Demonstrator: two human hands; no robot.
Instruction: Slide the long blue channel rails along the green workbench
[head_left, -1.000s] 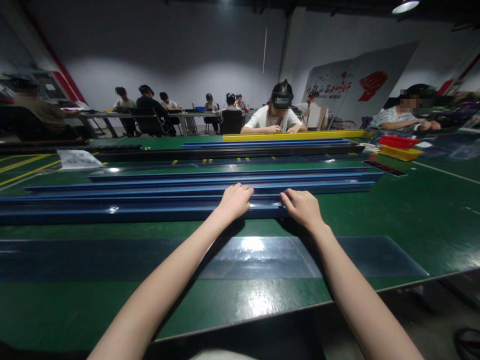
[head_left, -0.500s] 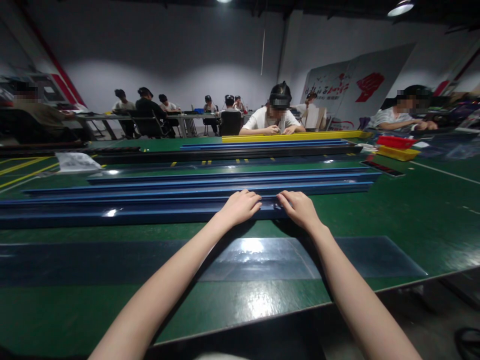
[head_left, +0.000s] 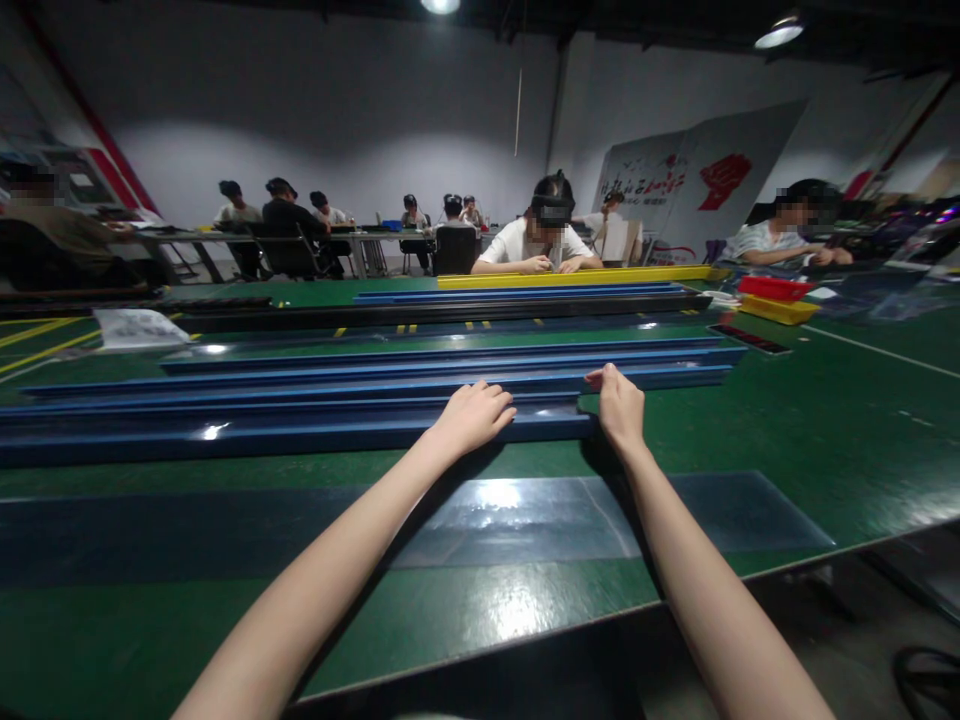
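My left hand (head_left: 477, 416) lies over the nearest long blue channel strip (head_left: 285, 430), its fingers curled onto the strip close to its right end. At that end, just right of the strip's cut edge, my right hand (head_left: 621, 408) is raised with the thumb on top and the fingers curled in. What those fingers hold, if anything, is hidden. Behind lie more blue strips (head_left: 225, 383), parallel to the first. In front of both hands, a clear plastic sheet (head_left: 517, 520) lies flat under my forearms.
The green table (head_left: 750, 430) ends at a near edge below my forearms. Further back are a black strip (head_left: 450, 312), a yellow strip (head_left: 570, 277), a phone-like dark slab (head_left: 750, 338), red (head_left: 776, 289) and yellow (head_left: 776, 311) trays. A co-worker (head_left: 536, 240) sits opposite; others sit beyond.
My right hand has shifted right, off the top of the near blue strip to its end, and turned thumb-up. My left hand stays on the strip. The view has shifted slightly.
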